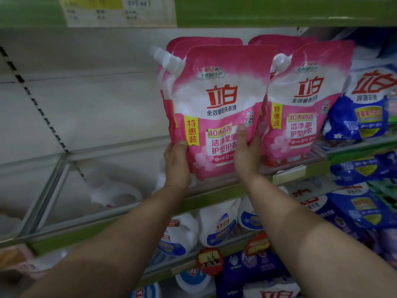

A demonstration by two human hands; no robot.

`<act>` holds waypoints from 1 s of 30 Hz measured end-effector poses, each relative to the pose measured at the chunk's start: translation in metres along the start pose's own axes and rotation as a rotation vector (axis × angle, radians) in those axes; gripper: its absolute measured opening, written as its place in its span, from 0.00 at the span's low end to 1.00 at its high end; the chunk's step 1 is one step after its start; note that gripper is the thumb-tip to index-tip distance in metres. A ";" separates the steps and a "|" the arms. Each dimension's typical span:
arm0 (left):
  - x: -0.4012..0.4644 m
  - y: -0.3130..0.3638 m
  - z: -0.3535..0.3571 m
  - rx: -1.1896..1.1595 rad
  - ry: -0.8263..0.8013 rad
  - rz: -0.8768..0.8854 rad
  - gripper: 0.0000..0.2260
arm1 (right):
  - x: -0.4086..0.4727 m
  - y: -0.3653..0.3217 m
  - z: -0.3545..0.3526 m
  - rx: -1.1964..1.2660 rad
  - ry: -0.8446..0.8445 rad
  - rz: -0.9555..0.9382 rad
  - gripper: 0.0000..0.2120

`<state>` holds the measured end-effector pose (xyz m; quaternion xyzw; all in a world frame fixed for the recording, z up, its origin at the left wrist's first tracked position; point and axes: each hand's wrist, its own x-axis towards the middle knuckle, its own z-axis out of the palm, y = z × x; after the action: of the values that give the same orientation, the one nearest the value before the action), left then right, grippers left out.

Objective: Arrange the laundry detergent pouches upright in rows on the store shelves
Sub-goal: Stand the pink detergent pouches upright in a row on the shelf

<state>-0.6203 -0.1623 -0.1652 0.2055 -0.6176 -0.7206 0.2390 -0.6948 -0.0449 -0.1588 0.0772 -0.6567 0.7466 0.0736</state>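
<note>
- Pink-and-white detergent pouch (217,108), spout cap at upper left, held upright at the front edge of the shelf (111,214), bottom edge level with the clear front rail.
- Clamped from both sides low down: left hand (176,162) wrapped on the pouch's left edge, thumb on the front face, other fingers hidden behind.
- Right hand (247,155) pressed to the lower right edge, thumb lying up across the printed label, remaining fingers curled round the back.
- More pink pouches (182,46) stacked directly behind the held one, only their tops and left edges showing.
- Just beside, to the right, second row of pink pouches (307,100) standing upright on the same shelf, front one touching or overlapping the held pouch's right side; cannot tell which.
- Further right, blue detergent pouches (365,108) leaning on the same level.
- Left stretch of the shelf bare, white back panel behind.
- Below, white detergent bottles (217,226) and dark blue packs (253,267), with red price tags (209,260) on the shelf edge.
- Overhead, green shelf edge carrying a paper label (118,11), print blurred.
</note>
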 end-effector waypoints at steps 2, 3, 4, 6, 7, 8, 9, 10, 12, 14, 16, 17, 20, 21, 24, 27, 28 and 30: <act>-0.001 0.001 -0.002 0.073 0.019 0.010 0.19 | -0.001 -0.001 0.000 -0.016 -0.004 -0.007 0.06; -0.003 0.001 -0.003 0.137 0.027 0.055 0.18 | -0.001 -0.001 0.001 -0.029 -0.005 -0.008 0.06; -0.005 0.000 -0.004 0.201 0.036 0.120 0.16 | -0.001 -0.001 0.001 -0.038 -0.004 -0.008 0.05; -0.007 -0.001 -0.007 0.359 0.055 0.288 0.12 | 0.001 0.001 0.001 -0.047 -0.005 -0.006 0.05; -0.007 0.000 -0.009 0.457 0.069 0.367 0.10 | 0.002 0.002 0.001 -0.052 -0.006 -0.002 0.05; -0.004 0.001 -0.013 0.544 0.093 0.426 0.09 | 0.003 0.002 0.001 -0.058 -0.007 0.007 0.06; -0.001 0.003 -0.016 0.604 0.119 0.462 0.09 | 0.003 0.002 0.001 -0.065 -0.007 0.017 0.06; 0.003 0.005 -0.019 0.644 0.143 0.480 0.11 | 0.004 0.003 0.001 -0.067 -0.006 0.026 0.07; 0.008 0.005 -0.023 0.689 0.171 0.483 0.14 | 0.004 0.003 0.001 -0.070 0.002 0.029 0.08; 0.009 0.003 -0.022 0.668 0.189 0.447 0.15 | 0.003 0.004 0.000 -0.077 0.013 0.031 0.08; 0.006 0.002 -0.019 0.626 0.201 0.425 0.13 | 0.002 0.004 -0.001 -0.094 0.020 0.036 0.08; 0.005 0.001 -0.019 0.610 0.193 0.425 0.12 | 0.002 0.003 -0.001 -0.109 0.026 0.032 0.08; 0.002 -0.002 -0.021 0.565 0.115 0.379 0.04 | 0.000 0.002 -0.002 -0.135 0.035 0.009 0.08; 0.001 -0.003 -0.022 0.542 0.072 0.333 0.02 | -0.001 0.001 -0.002 -0.144 0.039 0.002 0.07; -0.002 -0.004 -0.023 0.483 -0.105 0.219 0.11 | 0.000 0.003 -0.003 -0.169 0.034 -0.010 0.07; -0.007 -0.004 -0.023 0.560 -0.233 0.245 0.25 | 0.001 0.003 -0.004 -0.184 0.023 0.001 0.09; -0.008 -0.004 -0.023 0.578 -0.234 0.251 0.27 | 0.001 0.004 -0.004 -0.186 0.020 0.005 0.10; -0.008 -0.006 -0.023 0.605 -0.208 0.255 0.29 | 0.002 0.006 -0.006 -0.195 0.021 0.017 0.13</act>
<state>-0.6006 -0.1751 -0.1743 0.1134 -0.8451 -0.4862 0.1912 -0.6976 -0.0398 -0.1649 0.0565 -0.7261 0.6805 0.0815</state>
